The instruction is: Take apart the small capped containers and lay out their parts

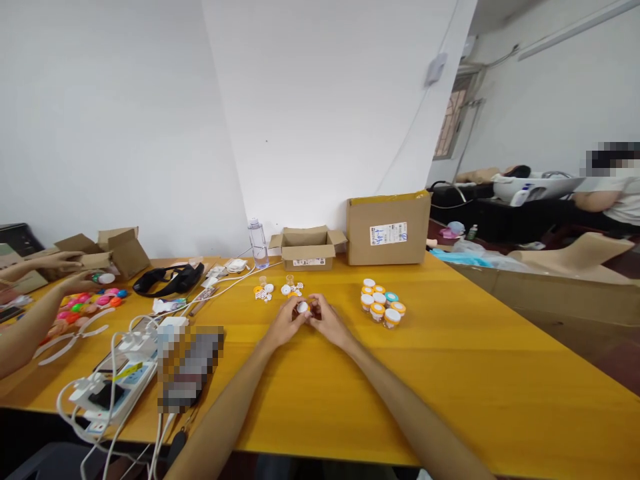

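Between both hands [307, 317], small jar [303, 307], white lid

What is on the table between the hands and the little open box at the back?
In the head view, small white caps and dice-like bits lie between the hands and the open box.

Both forearms are bare from the bottom edge of the view up to the wrists, with no sleeve on either. The left hand [286, 325] and the right hand [330, 323] wear no glove, ring, watch or band. The fingers [295, 313] are slim and uncovered.
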Motion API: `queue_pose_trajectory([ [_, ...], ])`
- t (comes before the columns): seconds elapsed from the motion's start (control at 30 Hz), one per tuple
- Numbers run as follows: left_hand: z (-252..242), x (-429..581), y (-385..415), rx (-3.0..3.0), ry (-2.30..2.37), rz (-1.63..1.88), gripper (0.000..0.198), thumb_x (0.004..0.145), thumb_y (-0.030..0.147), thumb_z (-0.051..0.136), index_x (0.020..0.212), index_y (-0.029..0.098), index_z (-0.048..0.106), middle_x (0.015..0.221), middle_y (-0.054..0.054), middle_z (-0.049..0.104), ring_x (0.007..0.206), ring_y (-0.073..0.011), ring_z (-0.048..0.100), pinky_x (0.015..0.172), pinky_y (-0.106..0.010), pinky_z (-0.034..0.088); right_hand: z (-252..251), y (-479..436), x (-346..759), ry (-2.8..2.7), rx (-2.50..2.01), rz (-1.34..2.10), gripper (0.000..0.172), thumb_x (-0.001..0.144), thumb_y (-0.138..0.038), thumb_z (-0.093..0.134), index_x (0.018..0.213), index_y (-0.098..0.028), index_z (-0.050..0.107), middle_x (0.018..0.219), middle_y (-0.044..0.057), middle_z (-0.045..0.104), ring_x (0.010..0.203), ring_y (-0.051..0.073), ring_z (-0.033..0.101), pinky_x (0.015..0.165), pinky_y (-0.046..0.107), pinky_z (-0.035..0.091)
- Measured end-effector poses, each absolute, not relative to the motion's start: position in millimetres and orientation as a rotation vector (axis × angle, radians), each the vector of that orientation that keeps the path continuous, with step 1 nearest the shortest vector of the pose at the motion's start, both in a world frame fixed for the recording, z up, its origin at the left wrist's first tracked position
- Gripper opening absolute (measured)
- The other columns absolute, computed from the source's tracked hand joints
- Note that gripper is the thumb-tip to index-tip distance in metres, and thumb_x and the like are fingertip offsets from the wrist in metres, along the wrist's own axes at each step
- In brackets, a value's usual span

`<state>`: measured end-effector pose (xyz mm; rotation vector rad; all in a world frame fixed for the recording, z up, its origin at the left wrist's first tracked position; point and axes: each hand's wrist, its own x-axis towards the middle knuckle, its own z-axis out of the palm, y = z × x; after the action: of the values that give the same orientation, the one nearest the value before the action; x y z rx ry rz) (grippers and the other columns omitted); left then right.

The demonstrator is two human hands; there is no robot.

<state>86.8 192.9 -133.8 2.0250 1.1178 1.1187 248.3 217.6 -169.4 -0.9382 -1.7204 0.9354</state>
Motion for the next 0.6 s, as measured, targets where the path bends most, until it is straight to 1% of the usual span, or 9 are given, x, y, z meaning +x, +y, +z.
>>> queue_pose_trajectory([
  [0.07,-136.2,84.9,195.3,1.898,1.082,1.137,0.036,0.086,0.044,0.060,0.111,0.020,0.062,0.100,-0.005,0.067,0.090,-0.0198,0.061,0.084,-0.032,0.049,-168.1,217.5,248.9,-1.630,-0.907,1.006,0.044,0.071,-0.032,0.071,0.109,-0.024,0.049,0.086,-0.002,0.064,0.079,0.018,0.064,0.078,0.035,0.053],
  [0.13,-138.0,82.9,198.1,1.806,1.033,1.126,0.040,0.084,0.048,0.062,0.111,0.019,0.063,0.098,-0.005,0.068,0.088,-0.0194,0.062,0.083,-0.032,0.049,-165.3,216.6,249.8,-1.555,-0.881,1.089,0.044,0.067,-0.034,0.074,0.103,-0.024,0.051,0.082,-0.004,0.062,0.074,0.017,0.064,0.073,0.033,0.053],
  [0.27,-139.3,79.6,203.8,1.710,0.966,1.103,0.043,0.078,0.052,0.068,0.104,0.018,0.066,0.096,-0.005,0.069,0.089,-0.0198,0.062,0.084,-0.032,0.048,-158.8,213.2,252.3,-1.483,-0.874,1.174,0.042,0.062,-0.040,0.079,0.093,-0.023,0.056,0.081,-0.003,0.064,0.071,0.016,0.064,0.070,0.031,0.053],
  [0.37,-139.8,77.5,206.2,1.631,0.959,1.120,0.044,0.075,0.051,0.072,0.104,0.018,0.066,0.097,-0.006,0.069,0.090,-0.0197,0.063,0.085,-0.032,0.049,-154.9,210.1,253.3,-1.508,-0.858,1.211,0.039,0.067,-0.052,0.074,0.086,-0.022,0.058,0.075,-0.001,0.065,0.065,0.015,0.062,0.062,0.030,0.051],
  [0.47,-141.0,77.2,206.1,1.578,0.953,1.120,0.046,0.073,0.049,0.075,0.104,0.017,0.066,0.092,-0.005,0.070,0.086,-0.0188,0.064,0.083,-0.033,0.050,-151.8,207.1,253.3,-1.554,-0.848,1.223,0.040,0.074,-0.060,0.065,0.083,-0.021,0.059,0.066,-0.002,0.063,0.055,0.014,0.058,0.054,0.028,0.048],
  [0.53,-141.5,78.7,204.2,1.561,0.934,1.102,0.046,0.070,0.047,0.078,0.103,0.017,0.066,0.093,-0.006,0.071,0.086,-0.0190,0.066,0.085,-0.034,0.051,-150.4,205.4,253.2,-1.570,-0.838,1.188,0.041,0.077,-0.062,0.062,0.081,-0.021,0.059,0.065,-0.002,0.062,0.054,0.013,0.056,0.054,0.027,0.047],
  [0.6,-141.1,81.1,201.5,1.557,0.920,1.083,0.046,0.067,0.044,0.081,0.102,0.017,0.067,0.098,-0.007,0.073,0.090,-0.0201,0.067,0.088,-0.035,0.052,-149.5,204.1,253.3,-1.586,-0.841,1.134,0.040,0.078,-0.061,0.061,0.079,-0.021,0.060,0.065,-0.001,0.062,0.057,0.014,0.056,0.055,0.027,0.046],
])
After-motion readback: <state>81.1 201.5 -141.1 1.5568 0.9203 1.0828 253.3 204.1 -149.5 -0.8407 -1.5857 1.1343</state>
